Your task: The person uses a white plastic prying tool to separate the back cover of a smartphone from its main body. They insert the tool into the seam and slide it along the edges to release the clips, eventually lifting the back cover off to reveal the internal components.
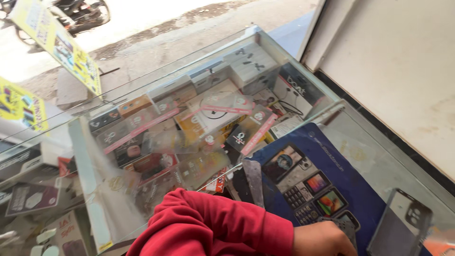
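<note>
One hand (pixel 322 239) in view at bottom edge, red sleeve (pixel 213 227) behind it; can't tell which hand it is. Fingers (pixel 343 237) curled down over a small grey keypad phone (pixel 345 226), gripping it; exact closure cut off by the frame edge. Phone sits on the blue mat (pixel 332 161) printed with phone pictures, directly under the fingertips. Just right of the fingers: clear phone case (pixel 400 223) lying on the glass counter (pixel 379 142). Well beyond the fingers, under the glass: packaged accessories (pixel 199 123).
</note>
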